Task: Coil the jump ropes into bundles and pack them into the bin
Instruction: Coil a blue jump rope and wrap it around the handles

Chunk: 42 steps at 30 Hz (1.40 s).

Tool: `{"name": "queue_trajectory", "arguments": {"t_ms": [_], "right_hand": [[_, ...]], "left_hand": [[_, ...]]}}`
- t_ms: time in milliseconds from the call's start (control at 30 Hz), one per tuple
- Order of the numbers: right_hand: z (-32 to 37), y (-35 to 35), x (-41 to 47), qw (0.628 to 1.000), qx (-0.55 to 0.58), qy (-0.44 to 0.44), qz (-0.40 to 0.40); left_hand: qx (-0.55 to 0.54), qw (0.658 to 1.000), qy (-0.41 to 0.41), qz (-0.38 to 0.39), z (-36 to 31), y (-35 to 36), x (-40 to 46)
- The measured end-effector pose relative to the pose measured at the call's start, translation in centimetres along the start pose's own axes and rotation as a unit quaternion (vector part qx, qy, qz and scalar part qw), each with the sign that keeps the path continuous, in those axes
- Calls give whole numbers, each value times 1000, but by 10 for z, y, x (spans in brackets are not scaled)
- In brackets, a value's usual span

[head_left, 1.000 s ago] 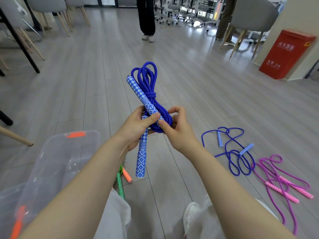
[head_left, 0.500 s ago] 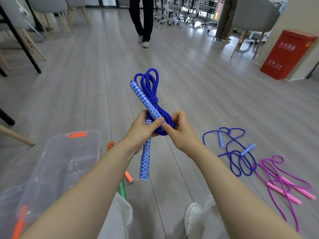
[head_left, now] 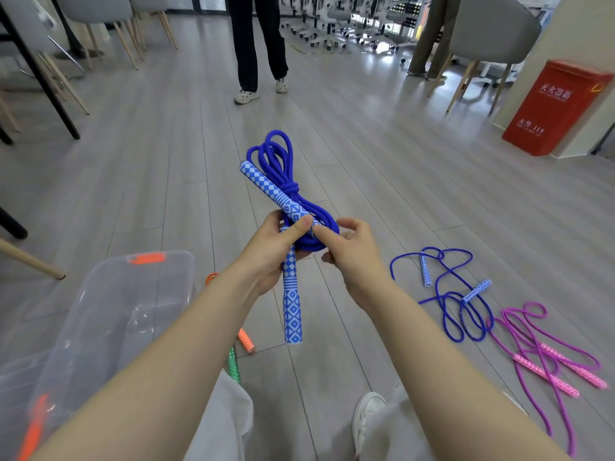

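Observation:
A coiled blue jump rope [head_left: 286,181] with blue-and-white patterned handles is held up at the centre of the view. My left hand [head_left: 269,251] grips it where the two handles cross, thumb pressed on top. My right hand [head_left: 349,251] pinches the blue cord at the bundle's lower loop. One handle points up and away, the other hangs down. A clear plastic bin [head_left: 109,314] with orange latches stands on the floor at the lower left. A loose blue rope [head_left: 449,294] and a loose magenta rope [head_left: 545,354] lie on the floor to the right.
An orange handle [head_left: 245,339] and a green handle [head_left: 232,364] poke out under my left arm beside the bin. A person [head_left: 259,44] stands ahead on the grey plank floor. A red box [head_left: 555,108] sits at the right wall. Chairs stand at the back.
The bundle has dropped slightly lower in view and my right fingers have shifted on the lower loop. The standing person has stepped closer.

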State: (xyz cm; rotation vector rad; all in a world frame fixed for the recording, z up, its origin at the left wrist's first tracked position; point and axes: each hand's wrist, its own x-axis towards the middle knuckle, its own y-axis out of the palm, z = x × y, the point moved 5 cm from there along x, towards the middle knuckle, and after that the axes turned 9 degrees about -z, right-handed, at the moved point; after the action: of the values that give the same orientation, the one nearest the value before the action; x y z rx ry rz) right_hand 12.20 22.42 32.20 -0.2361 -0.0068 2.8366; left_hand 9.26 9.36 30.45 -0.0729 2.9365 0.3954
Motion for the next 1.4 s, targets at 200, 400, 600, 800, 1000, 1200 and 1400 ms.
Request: {"name": "queue_trajectory", "arguments": {"t_ms": [200, 400, 600, 800, 1000, 1200, 1400], "right_hand": [[1, 1, 1, 977, 87, 120, 155], [-6, -11, 8, 975, -15, 126, 182], [-16, -4, 14, 955, -268, -56, 116], [-24, -1, 13, 931, -334, -93, 115], [-29, -3, 13, 928, -345, -116, 82], [-38, -1, 17, 926, -352, -114, 72], [-42, 0, 18, 926, -351, -117, 75]], "left_hand": [[-10, 999, -7, 38, -11, 1, -4], [65, 994, -3, 85, -13, 0, -5], [139, 989, 25, 42, -4, -8, -1], [178, 982, 42, 39, -1, -12, -4], [190, 979, 65, 37, 3, -12, -7], [296, 947, 122, -16, 11, -10, -5], [359, 922, 145, -24, 11, -10, -5]]}}
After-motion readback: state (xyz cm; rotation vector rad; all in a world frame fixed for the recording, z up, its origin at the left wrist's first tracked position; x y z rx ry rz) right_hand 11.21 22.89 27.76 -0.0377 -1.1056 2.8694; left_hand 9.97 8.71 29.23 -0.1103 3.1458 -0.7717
